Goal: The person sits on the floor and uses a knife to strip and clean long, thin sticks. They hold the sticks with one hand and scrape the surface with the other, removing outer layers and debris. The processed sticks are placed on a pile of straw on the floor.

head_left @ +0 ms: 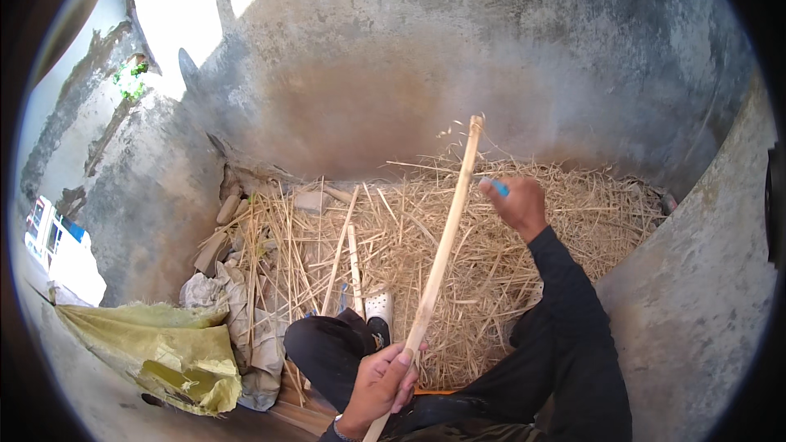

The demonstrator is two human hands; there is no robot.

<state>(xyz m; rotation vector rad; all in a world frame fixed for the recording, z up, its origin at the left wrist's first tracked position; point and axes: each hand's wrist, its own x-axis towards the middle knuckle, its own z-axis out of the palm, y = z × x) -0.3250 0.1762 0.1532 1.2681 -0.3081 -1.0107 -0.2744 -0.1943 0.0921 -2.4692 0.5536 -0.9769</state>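
My left hand is wrapped round the lower part of a long, pale, peeled wooden stick. The stick slants up and to the right from my lap, and thin shavings curl by its far end. To the right of that end, my right hand is closed on a small tool with a blue part that pokes out beside the thumb. The rest of this tool is hidden by the fingers, so I cannot tell its kind. Whether it touches the stick is also unclear.
A thick heap of shavings covers the floor ahead. Loose wooden strips lie near my white perforated clog. A yellow-green sack and crumpled grey cloth are at left. Grey concrete walls enclose the spot.
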